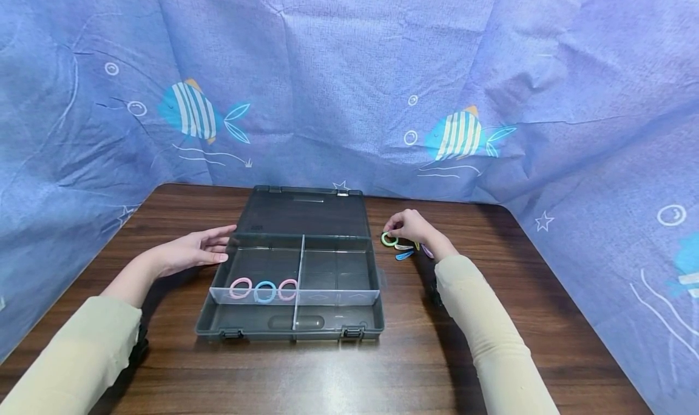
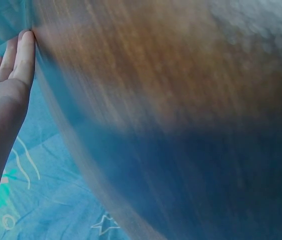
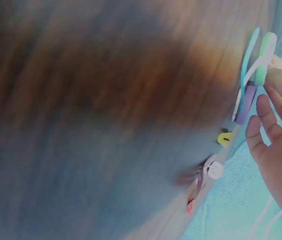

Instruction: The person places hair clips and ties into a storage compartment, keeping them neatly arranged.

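Observation:
An opened dark translucent organizer box (image 1: 262, 334) lies on the table, its lid (image 1: 306, 215) folded back. My left hand (image 1: 191, 251) rests against the box's left side with fingers extended; the left wrist view also shows these fingers (image 2: 25, 57) at its edge. To the right of the box, my right hand (image 1: 412, 226) pinches a light green hair tie (image 1: 384, 240) between thumb and fingers. Just under and beside it lie hair clips: a blue one (image 1: 405, 255), a purple one (image 1: 428, 252) and a yellow one (image 3: 224, 138). Two pink hair ties (image 1: 232, 289) and a blue hair tie (image 1: 256, 292) are in the rear left compartment.
White dividers (image 1: 338, 296) split the box into several compartments. The wooden table (image 1: 306, 384) ends at a blue fabric backdrop (image 1: 349, 69) printed with fish. Near the clips in the right wrist view are a white-topped piece (image 3: 214, 170) and a small red piece (image 3: 190, 207).

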Action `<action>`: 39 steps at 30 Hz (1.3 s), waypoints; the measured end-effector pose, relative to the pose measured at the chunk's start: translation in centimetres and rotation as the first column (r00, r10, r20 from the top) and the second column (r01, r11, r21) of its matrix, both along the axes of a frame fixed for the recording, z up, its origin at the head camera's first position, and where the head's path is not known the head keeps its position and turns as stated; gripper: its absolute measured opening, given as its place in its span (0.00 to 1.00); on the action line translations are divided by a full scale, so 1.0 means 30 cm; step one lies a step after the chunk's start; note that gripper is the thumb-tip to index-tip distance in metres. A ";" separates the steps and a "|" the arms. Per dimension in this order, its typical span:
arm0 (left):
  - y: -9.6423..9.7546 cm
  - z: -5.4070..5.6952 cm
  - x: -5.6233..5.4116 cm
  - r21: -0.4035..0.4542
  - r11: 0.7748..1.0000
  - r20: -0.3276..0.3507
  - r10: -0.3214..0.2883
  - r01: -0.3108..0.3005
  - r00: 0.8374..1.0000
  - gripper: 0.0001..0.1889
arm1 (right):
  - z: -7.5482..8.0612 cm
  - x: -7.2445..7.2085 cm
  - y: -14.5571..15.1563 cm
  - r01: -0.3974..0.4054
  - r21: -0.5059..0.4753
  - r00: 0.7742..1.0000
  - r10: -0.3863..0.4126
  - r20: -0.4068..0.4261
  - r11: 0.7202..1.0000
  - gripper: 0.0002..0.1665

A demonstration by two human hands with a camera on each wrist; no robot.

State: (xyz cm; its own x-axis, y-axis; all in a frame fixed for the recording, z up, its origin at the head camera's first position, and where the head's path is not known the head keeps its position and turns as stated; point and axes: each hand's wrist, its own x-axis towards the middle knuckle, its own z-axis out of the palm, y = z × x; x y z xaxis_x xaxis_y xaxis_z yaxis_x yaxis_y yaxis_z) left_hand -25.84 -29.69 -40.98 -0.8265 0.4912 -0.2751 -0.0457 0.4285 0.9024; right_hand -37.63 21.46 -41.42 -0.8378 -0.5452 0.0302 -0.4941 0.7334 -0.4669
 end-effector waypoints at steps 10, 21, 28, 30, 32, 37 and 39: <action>-0.001 0.000 0.000 -0.003 1.000 -0.001 -0.004 0.004 1.000 0.42 | 0.052 0.016 -0.003 0.056 0.004 0.994 -0.056 0.093 0.998 0.02; -0.001 0.009 0.006 0.002 1.000 0.000 -0.009 0.009 1.000 0.42 | 0.138 0.049 -0.026 0.062 -0.058 0.986 -0.052 0.162 0.996 0.03; -0.002 0.004 0.001 0.016 1.000 0.009 0.001 -0.002 1.000 0.42 | 0.193 0.063 -0.043 -0.003 -0.063 0.993 0.011 0.120 0.998 0.04; -0.002 0.002 0.000 0.016 1.000 0.012 0.007 -0.007 1.000 0.42 | 0.209 0.071 -0.050 -0.020 -0.071 0.993 0.028 0.113 0.997 0.05; -0.002 0.001 0.001 0.015 1.000 0.012 0.007 -0.007 1.000 0.42 | 0.224 0.079 -0.056 -0.026 -0.076 0.994 0.034 0.107 0.997 0.05; -0.003 0.003 0.004 0.004 1.000 0.010 -0.001 0.001 1.000 0.42 | 0.252 0.094 -0.077 -0.016 -0.070 0.995 0.023 0.102 0.997 0.05; -0.002 0.005 0.006 0.002 1.000 0.002 -0.007 0.007 1.000 0.42 | 0.264 0.099 -0.087 -0.012 -0.070 0.994 0.019 0.106 0.997 0.05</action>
